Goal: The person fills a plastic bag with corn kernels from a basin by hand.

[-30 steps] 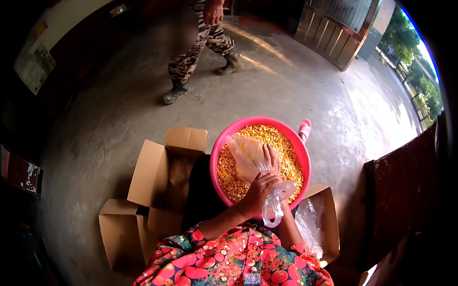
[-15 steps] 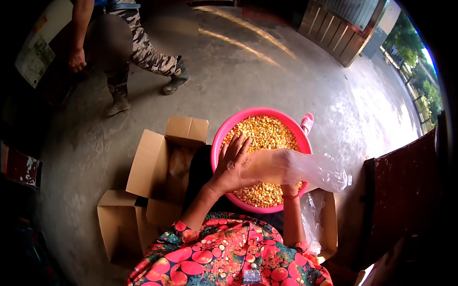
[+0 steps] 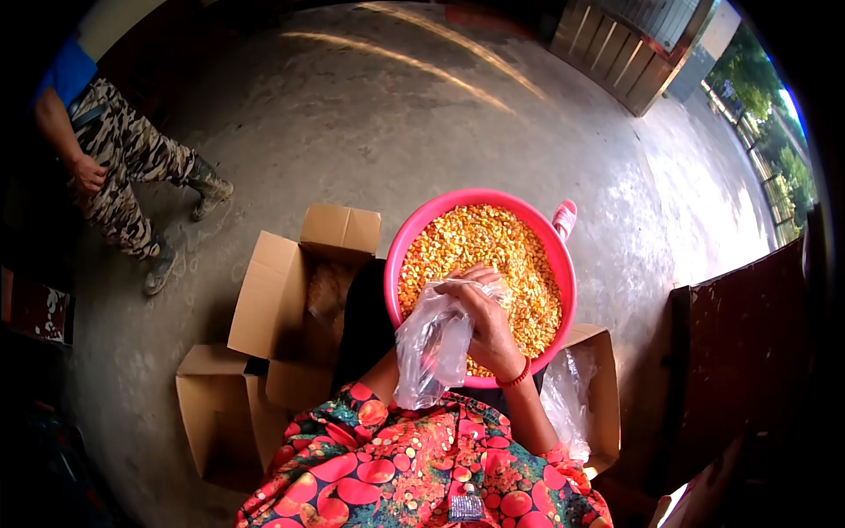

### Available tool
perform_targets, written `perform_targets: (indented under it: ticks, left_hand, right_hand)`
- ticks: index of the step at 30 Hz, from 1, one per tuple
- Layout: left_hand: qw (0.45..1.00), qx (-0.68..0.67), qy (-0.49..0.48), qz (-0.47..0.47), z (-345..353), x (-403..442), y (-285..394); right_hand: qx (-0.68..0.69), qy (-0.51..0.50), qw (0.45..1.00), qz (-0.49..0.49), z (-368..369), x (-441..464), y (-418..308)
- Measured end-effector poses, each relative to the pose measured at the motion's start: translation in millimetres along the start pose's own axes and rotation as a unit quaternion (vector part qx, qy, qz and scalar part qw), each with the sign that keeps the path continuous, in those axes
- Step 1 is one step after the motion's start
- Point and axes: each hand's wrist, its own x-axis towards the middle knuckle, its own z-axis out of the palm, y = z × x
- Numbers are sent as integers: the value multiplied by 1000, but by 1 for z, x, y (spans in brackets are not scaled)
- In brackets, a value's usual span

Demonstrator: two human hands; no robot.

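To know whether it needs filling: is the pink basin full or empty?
Not empty: yellow kernels spread across the pink basin, below its rim; their depth can't be told.

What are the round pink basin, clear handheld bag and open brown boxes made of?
Round pink basin: probably plastic, smooth and evenly coloured. Clear crinkled bag: likely thin, shiny plastic film, see-through with bright creases. Open brown boxes: apparently matte cardboard, with folded flaps.

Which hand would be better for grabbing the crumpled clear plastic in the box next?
Probably the right hand: its forearm is beside the box with the clear plastic. The left forearm is farther away, partly hidden by the plastic bag.
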Motion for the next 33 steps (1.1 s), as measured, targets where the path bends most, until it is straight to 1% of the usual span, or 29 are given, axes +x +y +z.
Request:
perform_targets:
  ticks: [1, 2, 3, 4, 5, 7, 8, 9, 11, 12, 13, 16, 17, 19, 20, 22, 23, 24, 25, 26, 27, 28, 29, 31, 32, 33]
  left_hand:
    - [996, -89, -4, -20, -3, -4, 0]
    - [983, -178, -4, -45, -7, -5, 0]
    - [962, -264, 3, -75, -8, -4, 0]
    - [937, -333, 20, -108, -8, -2, -2]
    - [904, -401, 41, -139, -6, 1, -6]
    - [838, -505, 94, -182, 4, 10, -22]
    - [801, -553, 120, -195, 11, 15, -32]
    - [763, -603, 154, -173, 15, 17, -40]
    - [686, -681, 185, -178, 21, 16, -55]
    - [641, -708, 201, -216, 17, 17, -51]
    - [641, -708, 201, -217, 17, 16, -52]
    - [685, -654, 191, -258, 15, 15, -57]
    - [685, -654, 191, -259, 14, 15, -58]
    - [679, -671, 172, -242, 11, 14, -59]
    - [660, -681, 195, -251, 11, 16, -57]
    - [650, -694, 184, -248, 10, 13, -63]
    - [641, -707, 173, -244, 10, 12, -65]
    - [661, -683, 165, -263, 10, 14, -62]
    - [682, -661, 169, -263, 10, 14, -55]
    - [715, -636, 174, -231, 13, 13, -49]
    - [747, -609, 178, -198, 17, 13, -45]
    - [796, -544, 194, -182, 23, 10, -45]
    - [862, -455, 179, -135, 24, 8, -45]
    - [939, -275, 167, -123, 36, 0, -51]
    - [857, -480, 160, -97, 54, -11, -57]
    - [875, -455, 149, -68, 49, -10, -47]
  right_hand:
    - [-8, -22, 1000, -16, -1, 1, -8]
    - [-5, 1, 1000, -24, -2, 1, -8]
    - [-2, 22, 999, -31, -3, 1, -9]
    - [7, 18, 1000, -9, -6, -1, 6]
    - [18, 69, 997, -12, -9, -4, 6]
    - [42, 128, 990, 33, -19, -11, 18]
    - [20, 161, 985, 66, -21, -17, 34]
    - [1, 174, 981, 89, -24, -20, 44]
    - [-21, 188, 973, 130, -26, -26, 56]
    - [-42, 166, 978, 122, -25, -27, 61]
    - [-41, 166, 978, 123, -23, -28, 62]
    - [-101, 150, 982, 61, -9, -24, 58]
    - [-134, 131, 981, 55, -7, -23, 57]
    - [-164, 89, 982, 38, -8, -21, 55]
    - [-164, 89, 982, 38, -8, -22, 55]
    - [-95, 101, 989, 59, -8, -24, 57]
    - [-96, 101, 988, 60, -8, -25, 58]
    - [-110, 94, 988, 54, -7, -26, 59]
    - [-122, 88, 987, 49, -6, -28, 60]
    - [-128, 65, 989, 46, -4, -30, 65]
    - [-128, 65, 988, 47, -1, -29, 64]
    - [-175, 53, 982, 55, 4, -28, 62]
    - [-220, 41, 973, 63, 7, -27, 61]
    - [-225, 38, 971, 72, 10, -27, 64]
    - [-258, 31, 964, 57, 11, -28, 67]
    - [-290, 24, 956, 42, 12, -30, 69]
